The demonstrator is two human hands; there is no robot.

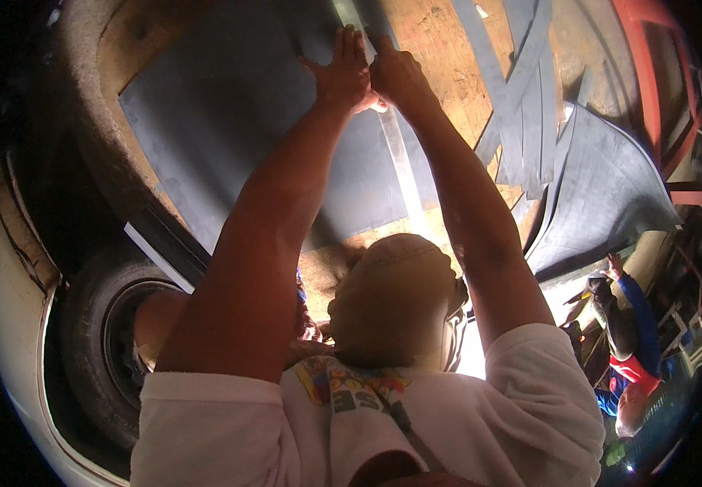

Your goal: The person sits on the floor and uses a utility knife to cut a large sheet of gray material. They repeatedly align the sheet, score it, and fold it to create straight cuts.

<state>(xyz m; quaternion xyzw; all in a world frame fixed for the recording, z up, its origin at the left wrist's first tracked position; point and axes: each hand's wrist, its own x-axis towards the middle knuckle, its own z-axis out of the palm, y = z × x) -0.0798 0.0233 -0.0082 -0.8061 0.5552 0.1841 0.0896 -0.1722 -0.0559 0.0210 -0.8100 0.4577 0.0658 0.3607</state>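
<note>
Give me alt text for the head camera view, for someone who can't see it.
Seen from above, a person stretches both arms forward, left hand and right hand pressed side by side on a long metal straightedge lying across a dark rubber sheet on a wooden board. Cut rubber strips lie to the right, a tyre at lower left.

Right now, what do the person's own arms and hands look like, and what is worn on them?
Both arms are bare from the short sleeves down. The left hand and right hand wear no gloves; no watch, ring or wristband shows. The sleeves belong to a white T-shirt with a colourful printed patch at the chest. No cables or straps run along either forearm.
</note>
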